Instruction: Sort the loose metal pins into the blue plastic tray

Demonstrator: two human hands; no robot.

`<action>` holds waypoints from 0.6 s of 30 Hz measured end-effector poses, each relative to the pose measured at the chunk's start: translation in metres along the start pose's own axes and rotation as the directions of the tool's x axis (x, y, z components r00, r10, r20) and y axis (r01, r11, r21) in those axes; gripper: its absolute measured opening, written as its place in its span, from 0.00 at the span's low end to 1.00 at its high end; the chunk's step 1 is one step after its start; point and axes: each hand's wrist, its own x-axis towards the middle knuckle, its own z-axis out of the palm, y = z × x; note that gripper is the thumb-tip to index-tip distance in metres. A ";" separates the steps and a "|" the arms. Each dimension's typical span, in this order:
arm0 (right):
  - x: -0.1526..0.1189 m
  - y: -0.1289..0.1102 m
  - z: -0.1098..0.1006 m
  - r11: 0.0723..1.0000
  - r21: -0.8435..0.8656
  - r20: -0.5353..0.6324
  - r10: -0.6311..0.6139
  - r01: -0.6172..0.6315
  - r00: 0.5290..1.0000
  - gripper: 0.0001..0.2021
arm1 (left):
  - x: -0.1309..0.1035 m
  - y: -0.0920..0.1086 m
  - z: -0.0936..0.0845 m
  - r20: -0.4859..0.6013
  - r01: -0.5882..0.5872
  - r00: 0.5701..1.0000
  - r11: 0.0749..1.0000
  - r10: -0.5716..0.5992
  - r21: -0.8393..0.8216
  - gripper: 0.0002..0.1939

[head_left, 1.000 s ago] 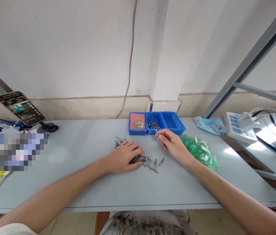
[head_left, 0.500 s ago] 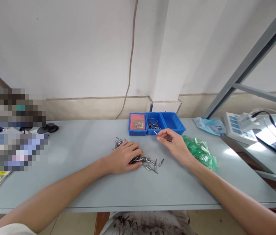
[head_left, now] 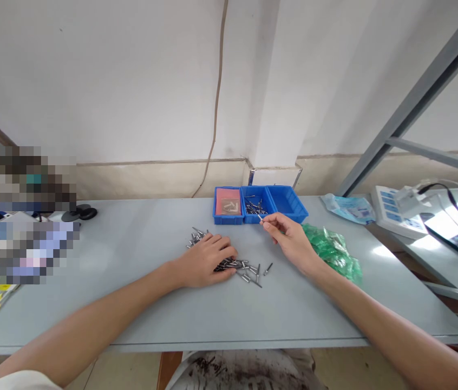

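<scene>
My left hand (head_left: 208,260) rests palm down over a pile of metal blind rivets (head_left: 229,264), fingers slightly apart and covering part of it. Some rivets show beyond the fingertips, and a single rivet (head_left: 268,268) lies loose at the pile's right side. In front of the blue bins, my right hand (head_left: 288,235) is closed in a pinch on one blind rivet (head_left: 260,219), its end poking out past the thumb and forefinger. The middle blue bin (head_left: 255,189) has several rivets inside.
The left blue bin (head_left: 228,221) holds a pink card and a small clear bag. The right blue bin (head_left: 288,200) adjoins the middle one. Crumpled green plastic (head_left: 330,252) lies beside my right wrist, with a light blue packet (head_left: 348,208) behind it. Black round pieces (head_left: 79,212) sit left.
My right hand has shifted very slightly, and the rivet in its fingertips now points more steeply toward the middle bin. The left hand stays on the pile.
</scene>
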 end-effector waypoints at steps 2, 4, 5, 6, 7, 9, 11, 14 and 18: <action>0.000 0.000 0.000 1.000 0.001 0.001 0.005 -0.005 1.000 0.13 | 0.000 0.000 0.000 0.001 -0.001 1.000 1.000 0.001 -0.001 0.11; 0.000 0.000 0.000 1.000 0.008 -0.001 0.011 -0.011 1.000 0.13 | 0.000 -0.001 0.000 0.003 -0.002 1.000 1.000 0.002 0.000 0.11; 0.000 -0.001 0.000 1.000 0.009 -0.001 0.013 -0.013 1.000 0.13 | 0.000 -0.001 0.000 0.004 -0.004 1.000 1.000 0.004 0.001 0.11; 0.000 -0.001 0.000 1.000 0.008 0.001 0.014 -0.014 1.000 0.13 | 0.000 -0.001 0.000 0.004 -0.005 1.000 1.000 0.005 0.003 0.11; 0.000 -0.001 0.000 1.000 0.005 0.003 0.014 -0.014 1.000 0.13 | 0.001 -0.001 0.000 0.004 -0.006 1.000 1.000 0.006 0.004 0.11; 0.000 -0.001 0.000 1.000 0.001 0.005 0.016 -0.016 1.000 0.13 | 0.001 0.000 -0.001 0.004 -0.007 1.000 1.000 0.007 0.005 0.11; 0.000 0.000 0.000 1.000 -0.001 0.009 0.014 -0.014 1.000 0.13 | 0.001 0.000 -0.001 0.007 -0.007 1.000 1.000 0.007 0.003 0.11; 0.000 0.002 0.000 1.000 -0.012 0.015 0.002 -0.002 1.000 0.13 | 0.001 0.000 -0.001 0.006 -0.007 1.000 1.000 0.007 0.001 0.11; 0.000 0.002 -0.001 0.998 -0.058 -0.006 -0.030 0.029 1.000 0.12 | 0.000 0.000 -0.001 -0.007 -0.009 1.000 1.000 0.009 -0.001 0.11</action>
